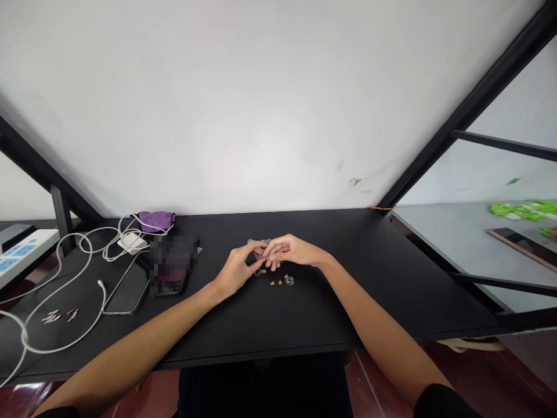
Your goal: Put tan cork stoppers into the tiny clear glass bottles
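My left hand [239, 268] and my right hand [296, 251] meet above the black table [243, 325], fingertips together. Both are closed in a pinch; what lies between the fingers is too small and covered to make out. Just in front of the right hand rests a small clear glass bottle [289, 280]. Beside it are two tiny corks, one cork [272, 283] to the left and another cork [280, 283] nearer the bottle. Under the fingertips shows a little corked glass bottle [260, 271]. More clear glass pieces [251, 241] are partly hidden behind the hands.
To the left lie a phone [126, 290], a blurred-out dark item [174, 261], a white charger [133, 242] with a looping cable, and a purple pouch [156, 221]. Several small metal pieces [51, 317] sit inside the cable loop. A power strip [26, 249] stands at far left.
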`<state>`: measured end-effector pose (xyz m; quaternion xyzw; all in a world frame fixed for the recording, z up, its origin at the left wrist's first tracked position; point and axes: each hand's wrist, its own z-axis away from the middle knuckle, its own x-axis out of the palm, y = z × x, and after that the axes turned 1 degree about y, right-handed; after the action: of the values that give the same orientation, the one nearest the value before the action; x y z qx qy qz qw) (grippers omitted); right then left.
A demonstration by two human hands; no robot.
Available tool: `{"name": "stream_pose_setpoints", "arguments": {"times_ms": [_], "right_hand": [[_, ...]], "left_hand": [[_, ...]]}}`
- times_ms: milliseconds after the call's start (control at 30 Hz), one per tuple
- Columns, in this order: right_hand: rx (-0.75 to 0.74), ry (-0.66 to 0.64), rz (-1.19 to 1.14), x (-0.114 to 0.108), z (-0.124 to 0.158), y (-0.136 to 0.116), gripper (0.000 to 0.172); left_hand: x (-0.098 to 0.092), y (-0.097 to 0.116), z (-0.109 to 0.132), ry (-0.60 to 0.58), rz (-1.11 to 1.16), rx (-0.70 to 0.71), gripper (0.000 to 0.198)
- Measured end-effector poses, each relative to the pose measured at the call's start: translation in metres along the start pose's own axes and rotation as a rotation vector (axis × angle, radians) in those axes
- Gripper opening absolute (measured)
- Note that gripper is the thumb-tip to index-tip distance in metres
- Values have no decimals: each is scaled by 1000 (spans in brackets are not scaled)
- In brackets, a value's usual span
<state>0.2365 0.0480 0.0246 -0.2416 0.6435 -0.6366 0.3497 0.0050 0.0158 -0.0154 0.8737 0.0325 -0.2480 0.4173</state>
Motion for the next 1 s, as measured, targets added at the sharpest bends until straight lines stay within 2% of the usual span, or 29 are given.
{"name": "stream_pose_setpoints", "arguments": {"times_ms": [533,1000], "right_hand": [[-42,54,-30,1,0,1,34],[-31,89,52,5,2,-6,35]], "left_hand": [[0,1,0,-20,-13,16,24],[-1,3,-1,-31,-14,13,21]]}}
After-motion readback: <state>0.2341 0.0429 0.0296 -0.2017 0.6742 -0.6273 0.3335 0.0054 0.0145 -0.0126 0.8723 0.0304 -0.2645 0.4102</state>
